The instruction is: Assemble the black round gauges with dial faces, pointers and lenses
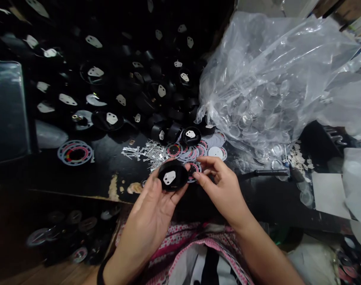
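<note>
My left hand is wrapped round a black round gauge housing, its open face up and a white plate showing inside. Between the thumb and fingers of my right hand is a printed dial disc with a dark centre and red marks, just right of the housing. Whether disc and housing touch, I cannot tell. Beyond my hands lies a spread of similar dial discs. White gauge pointers are heaped to their left. Another black housing stands behind the discs.
Many black housings are piled at the back. A clear plastic bag of transparent round covers bulges at the back right. A black-handled tool and a white card lie right. More dials lie on the left.
</note>
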Demonstrator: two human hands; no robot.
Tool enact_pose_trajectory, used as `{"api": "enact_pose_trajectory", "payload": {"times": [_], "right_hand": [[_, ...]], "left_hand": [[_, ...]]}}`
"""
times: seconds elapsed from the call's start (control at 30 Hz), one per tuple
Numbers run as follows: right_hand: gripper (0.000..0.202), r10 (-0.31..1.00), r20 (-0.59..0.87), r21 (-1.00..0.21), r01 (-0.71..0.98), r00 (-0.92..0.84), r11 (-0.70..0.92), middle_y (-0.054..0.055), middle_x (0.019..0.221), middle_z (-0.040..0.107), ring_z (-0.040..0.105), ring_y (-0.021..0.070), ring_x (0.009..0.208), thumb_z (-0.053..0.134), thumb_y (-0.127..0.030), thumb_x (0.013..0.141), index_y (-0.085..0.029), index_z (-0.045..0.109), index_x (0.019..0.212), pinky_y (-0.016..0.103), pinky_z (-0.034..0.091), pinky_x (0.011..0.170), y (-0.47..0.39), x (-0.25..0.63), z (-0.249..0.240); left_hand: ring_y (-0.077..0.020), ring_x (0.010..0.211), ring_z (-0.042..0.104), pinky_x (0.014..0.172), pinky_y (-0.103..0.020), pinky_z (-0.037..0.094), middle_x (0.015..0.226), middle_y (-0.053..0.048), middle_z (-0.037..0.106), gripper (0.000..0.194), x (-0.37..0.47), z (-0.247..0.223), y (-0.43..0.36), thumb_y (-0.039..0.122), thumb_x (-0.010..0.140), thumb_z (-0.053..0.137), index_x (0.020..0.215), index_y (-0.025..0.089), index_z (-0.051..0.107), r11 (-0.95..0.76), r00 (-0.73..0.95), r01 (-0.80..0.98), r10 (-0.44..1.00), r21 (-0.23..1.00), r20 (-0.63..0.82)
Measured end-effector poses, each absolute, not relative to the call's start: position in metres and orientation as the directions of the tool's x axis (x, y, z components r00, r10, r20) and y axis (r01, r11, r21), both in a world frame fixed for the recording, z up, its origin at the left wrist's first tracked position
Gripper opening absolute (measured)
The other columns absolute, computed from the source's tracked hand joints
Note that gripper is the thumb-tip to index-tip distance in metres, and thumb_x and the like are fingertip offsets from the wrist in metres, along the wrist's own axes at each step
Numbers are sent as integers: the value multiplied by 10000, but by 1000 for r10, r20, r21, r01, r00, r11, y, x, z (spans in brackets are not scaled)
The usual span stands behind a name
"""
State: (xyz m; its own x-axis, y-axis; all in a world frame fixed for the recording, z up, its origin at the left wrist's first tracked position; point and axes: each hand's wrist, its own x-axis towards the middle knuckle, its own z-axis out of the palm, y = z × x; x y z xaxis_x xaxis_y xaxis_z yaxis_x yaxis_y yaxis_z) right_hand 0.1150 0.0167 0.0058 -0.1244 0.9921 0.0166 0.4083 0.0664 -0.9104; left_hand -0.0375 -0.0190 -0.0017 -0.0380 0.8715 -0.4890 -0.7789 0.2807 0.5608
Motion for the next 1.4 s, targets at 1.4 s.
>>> {"api": "enact_pose_trajectory", "payload": {"times": [1.4], "right_hand": [[121,856,-183,-807,571,-484,150,24,978,742,681,167,898,546,-195,960,-210,655,1012,305,503,819,34,87,25]], "left_hand": [[-289,1061,724,1003,-401,550,1065,-57,793,260,-80,-20,-36,335,794,801,1041,257,774,425,-123,-395,854,814,-506]]}}
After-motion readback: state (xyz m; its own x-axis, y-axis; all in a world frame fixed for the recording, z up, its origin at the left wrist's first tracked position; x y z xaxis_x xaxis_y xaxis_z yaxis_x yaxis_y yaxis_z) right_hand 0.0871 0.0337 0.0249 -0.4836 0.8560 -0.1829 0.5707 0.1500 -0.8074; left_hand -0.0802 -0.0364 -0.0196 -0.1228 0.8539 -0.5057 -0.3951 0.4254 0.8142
